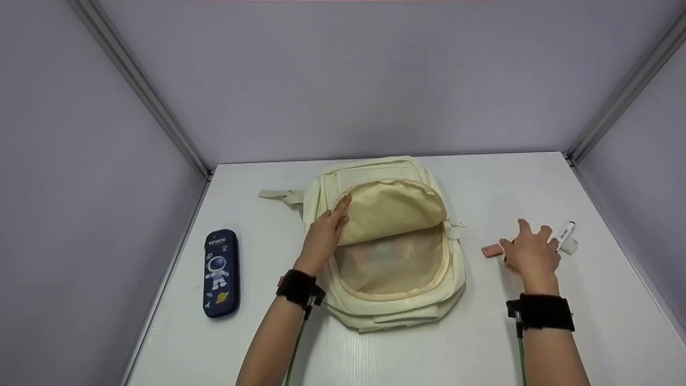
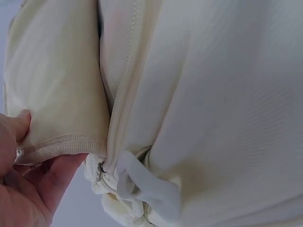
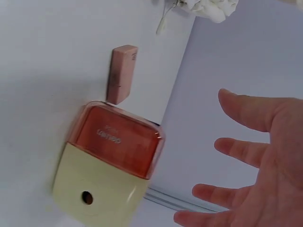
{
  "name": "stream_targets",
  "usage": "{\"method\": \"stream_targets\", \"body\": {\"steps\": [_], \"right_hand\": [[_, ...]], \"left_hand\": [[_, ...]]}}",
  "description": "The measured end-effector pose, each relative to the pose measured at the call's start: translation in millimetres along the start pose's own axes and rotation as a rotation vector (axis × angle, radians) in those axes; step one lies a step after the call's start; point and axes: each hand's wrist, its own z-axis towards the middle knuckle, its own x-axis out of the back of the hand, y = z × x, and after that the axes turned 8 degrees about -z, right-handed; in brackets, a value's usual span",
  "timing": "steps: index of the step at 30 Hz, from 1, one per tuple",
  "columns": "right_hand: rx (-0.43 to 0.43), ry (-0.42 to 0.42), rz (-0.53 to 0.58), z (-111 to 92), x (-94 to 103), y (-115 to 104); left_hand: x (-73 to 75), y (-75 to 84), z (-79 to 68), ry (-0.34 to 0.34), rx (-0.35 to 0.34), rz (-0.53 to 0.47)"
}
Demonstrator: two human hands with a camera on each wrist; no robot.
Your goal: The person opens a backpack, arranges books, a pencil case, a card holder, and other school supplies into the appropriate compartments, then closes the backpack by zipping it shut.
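A cream backpack (image 1: pixel 454 284) lies on the table with its rounded front flap (image 1: pixel 396 209) folded up, baring a mesh pocket (image 1: pixel 391 268). My left hand (image 1: pixel 321 236) pinches the flap's taped edge between thumb and fingers, plain in the left wrist view. Over on the right, my right hand (image 1: pixel 531 252) hovers with spread fingers above a pencil sharpener (image 3: pixel 99 184), cream with a see-through red part and a round hole. Nothing is in that hand, which mostly hides the sharpener in the head view. A pink eraser (image 3: pixel 122 75) lies at the sharpener's red end.
Left of the backpack lies a dark blue pencil case (image 1: pixel 221 273) with an astronaut print. A white marker (image 1: pixel 566 231) and a small pale block (image 1: pixel 569 246) lie just beyond the right hand. Panel walls (image 1: pixel 343 80) enclose the white table (image 1: pixel 353 359) at the back and sides.
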Motion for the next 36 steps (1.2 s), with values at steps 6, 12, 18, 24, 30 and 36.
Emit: {"method": "stream_targets", "body": {"steps": [6, 12, 18, 24, 30, 36], "right_hand": [[-0.107, -0.160, 0.046, -1, 2.5, 15], [-0.119, -0.202, 0.046, 0, 4.4, 27], [-0.104, -0.227, 0.052, 5, 2.0, 33], [-0.156, -0.275, 0.093, 8, 1.0, 38], [-0.156, -0.225, 0.149, 9, -4.8, 37], [-0.171, -0.167, 0.203, 7, -12.7, 29]], "left_hand": [[1.3, -0.4, -0.5, 0.006, -0.012, -0.012], [0.9, -0.7, -0.9, 0.017, -0.021, -0.005], [-1.1, -2.9, -2.2, 0.022, -0.026, -0.010], [-1.7, -3.5, -3.5, 0.034, -0.019, -0.007], [-2.5, -3.0, -4.2, 0.033, -0.004, -0.001], [-4.0, -2.5, -4.4, 0.044, -0.021, 0.009]]}}
